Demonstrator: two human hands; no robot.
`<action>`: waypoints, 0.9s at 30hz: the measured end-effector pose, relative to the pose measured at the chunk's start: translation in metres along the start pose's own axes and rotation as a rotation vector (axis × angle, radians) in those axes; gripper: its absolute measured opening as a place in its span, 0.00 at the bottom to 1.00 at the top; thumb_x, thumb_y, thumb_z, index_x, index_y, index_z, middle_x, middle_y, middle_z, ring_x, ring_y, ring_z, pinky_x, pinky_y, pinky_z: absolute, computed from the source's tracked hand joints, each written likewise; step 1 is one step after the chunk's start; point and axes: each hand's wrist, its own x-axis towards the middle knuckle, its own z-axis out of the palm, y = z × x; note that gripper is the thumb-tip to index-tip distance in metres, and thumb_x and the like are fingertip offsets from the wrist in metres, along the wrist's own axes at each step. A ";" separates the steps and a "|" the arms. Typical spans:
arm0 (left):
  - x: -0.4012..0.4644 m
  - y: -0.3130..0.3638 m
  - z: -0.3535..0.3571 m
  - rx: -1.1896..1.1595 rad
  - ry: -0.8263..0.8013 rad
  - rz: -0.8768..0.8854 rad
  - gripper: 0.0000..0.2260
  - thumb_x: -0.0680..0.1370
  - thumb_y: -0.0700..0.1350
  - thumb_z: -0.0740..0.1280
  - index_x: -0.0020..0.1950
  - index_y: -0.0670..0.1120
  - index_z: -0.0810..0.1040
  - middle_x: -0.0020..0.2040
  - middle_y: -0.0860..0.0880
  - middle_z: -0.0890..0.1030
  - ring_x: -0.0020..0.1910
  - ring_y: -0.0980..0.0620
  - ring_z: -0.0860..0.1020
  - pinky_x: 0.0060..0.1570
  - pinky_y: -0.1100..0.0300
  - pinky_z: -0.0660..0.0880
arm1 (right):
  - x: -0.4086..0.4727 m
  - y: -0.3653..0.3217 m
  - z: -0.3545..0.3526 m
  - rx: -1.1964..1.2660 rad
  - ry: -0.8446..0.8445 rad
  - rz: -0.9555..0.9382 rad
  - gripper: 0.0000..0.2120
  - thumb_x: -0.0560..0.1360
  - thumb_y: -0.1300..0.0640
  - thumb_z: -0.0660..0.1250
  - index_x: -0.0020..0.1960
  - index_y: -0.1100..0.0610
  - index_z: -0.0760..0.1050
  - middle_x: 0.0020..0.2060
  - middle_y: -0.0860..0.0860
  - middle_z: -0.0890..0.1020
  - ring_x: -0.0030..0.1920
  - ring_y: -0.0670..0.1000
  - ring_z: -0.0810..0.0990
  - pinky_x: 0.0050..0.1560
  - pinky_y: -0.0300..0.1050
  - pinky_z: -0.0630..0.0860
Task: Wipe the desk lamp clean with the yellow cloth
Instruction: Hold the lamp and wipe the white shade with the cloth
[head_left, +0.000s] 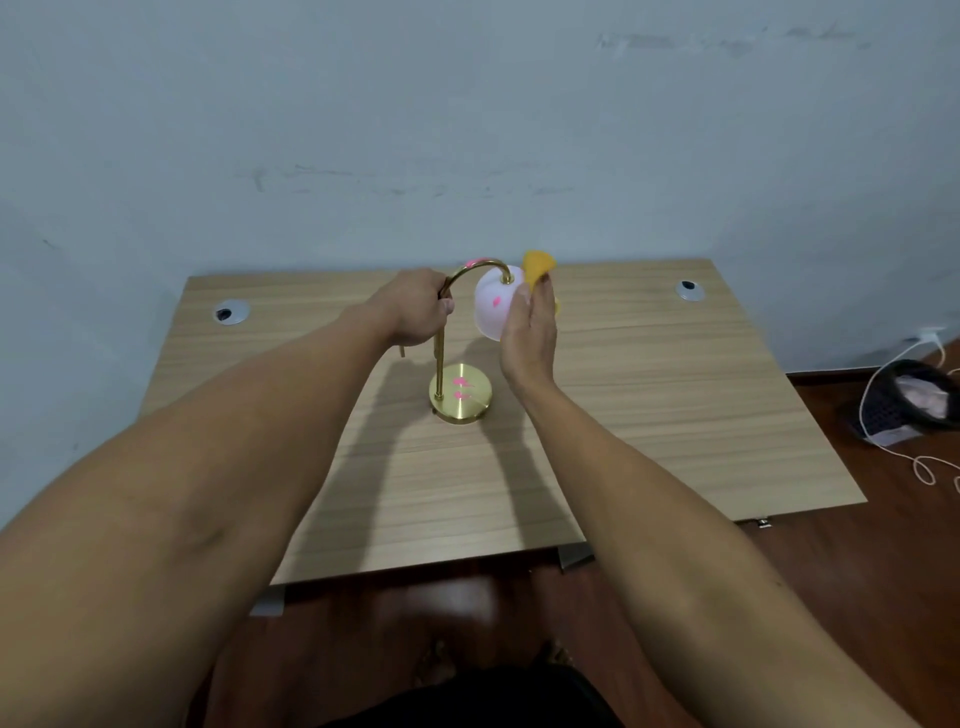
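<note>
A desk lamp stands on the wooden desk (649, 415): round brass base (461, 399) with pink smears, a thin brass stem curving over the top, and a white shade (493, 307) with a pink mark. My left hand (415, 312) is closed around the upper stem. My right hand (530, 332) presses the yellow cloth (538, 266) against the shade's right side; most of the cloth is hidden behind my fingers. A pink smear also shows on top of the curved arm (478, 263).
Two round cable grommets (231, 313) (690, 291) sit near the desk's back corners. The desk backs onto a pale wall. On the dark floor at right lie a black mesh basket (909, 400) and a white cable (904, 457).
</note>
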 end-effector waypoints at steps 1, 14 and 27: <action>0.000 0.000 0.000 0.003 0.002 0.002 0.09 0.80 0.46 0.62 0.51 0.43 0.79 0.50 0.43 0.83 0.52 0.42 0.79 0.55 0.48 0.77 | -0.005 0.000 0.004 -0.060 -0.026 -0.122 0.25 0.85 0.52 0.52 0.81 0.55 0.60 0.80 0.50 0.64 0.81 0.52 0.56 0.79 0.52 0.57; -0.004 0.004 0.000 0.029 0.009 -0.010 0.06 0.78 0.45 0.62 0.47 0.48 0.78 0.49 0.46 0.83 0.52 0.44 0.80 0.54 0.51 0.76 | -0.036 0.000 0.036 -0.113 0.098 -0.223 0.25 0.86 0.57 0.52 0.81 0.65 0.55 0.82 0.58 0.57 0.83 0.58 0.47 0.82 0.55 0.48; -0.008 0.008 -0.005 0.055 -0.007 0.002 0.07 0.80 0.46 0.61 0.49 0.46 0.78 0.51 0.44 0.83 0.53 0.42 0.79 0.55 0.50 0.76 | -0.040 0.031 0.017 -0.543 -0.026 -0.513 0.26 0.85 0.57 0.53 0.81 0.61 0.56 0.83 0.55 0.53 0.82 0.63 0.44 0.81 0.61 0.52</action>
